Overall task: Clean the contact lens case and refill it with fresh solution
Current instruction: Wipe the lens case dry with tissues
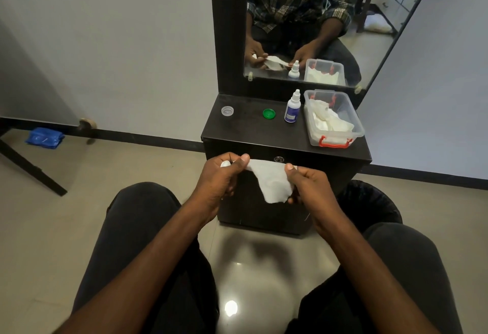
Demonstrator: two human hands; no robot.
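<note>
My left hand (220, 175) is closed around a small white piece of the lens case (225, 164) and pinches one end of a white tissue (272, 183). My right hand (307, 184) pinches the tissue's other end, so it hangs stretched between both hands in front of the black cabinet. On the cabinet top (245, 127) lie a clear round cap (227, 110) at the left and a green round cap (269, 113) in the middle. The white solution bottle (292, 108) stands upright beside the green cap, its tip closed.
A clear plastic box with red latches (333, 118) holds crumpled tissues at the cabinet's right end. A mirror (317, 22) rises behind it. A black-lined bin (369, 199) sits by my right knee. A blue bag (44, 135) lies on the floor at the left.
</note>
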